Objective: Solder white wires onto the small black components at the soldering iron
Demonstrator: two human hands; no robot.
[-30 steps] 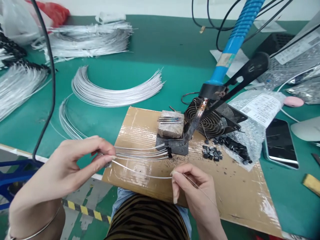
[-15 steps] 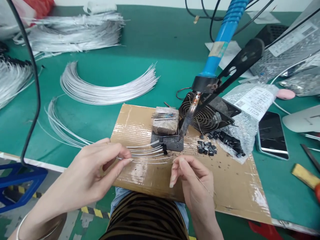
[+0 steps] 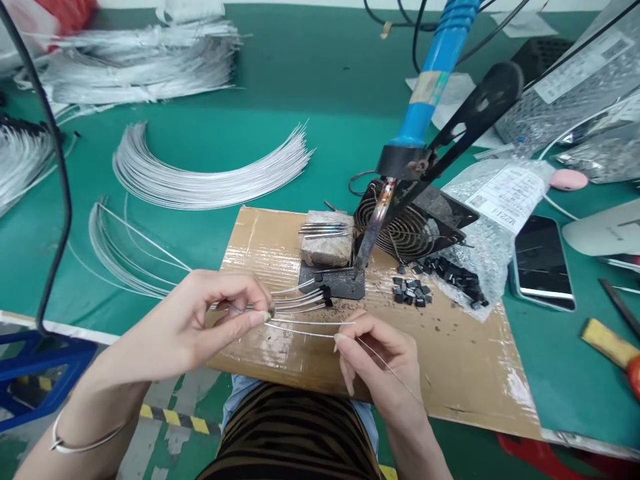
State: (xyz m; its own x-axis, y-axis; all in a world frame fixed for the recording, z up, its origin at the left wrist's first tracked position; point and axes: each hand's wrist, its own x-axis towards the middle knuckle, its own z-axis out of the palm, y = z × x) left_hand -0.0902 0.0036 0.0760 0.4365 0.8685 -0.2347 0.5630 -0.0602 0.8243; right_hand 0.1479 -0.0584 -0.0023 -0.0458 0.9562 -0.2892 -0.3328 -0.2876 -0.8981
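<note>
Left hand (image 3: 200, 320): pinched closed on fanned white wires (image 3: 297, 299), over the near-left part of the cardboard (image 3: 475, 380).
Right hand (image 3: 383, 363): fingertips pinching the single wire (image 3: 305, 329), above the cardboard near edge.
Care: likely best keeping wire ends level, strands separate.

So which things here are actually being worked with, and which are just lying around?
In use: left hand, pinching the fanned wires; right hand, pinching a single wire; cardboard sheet beneath them.
Lying about, untouched: soldering iron, black chips, phone, curved wire bundle.
</note>
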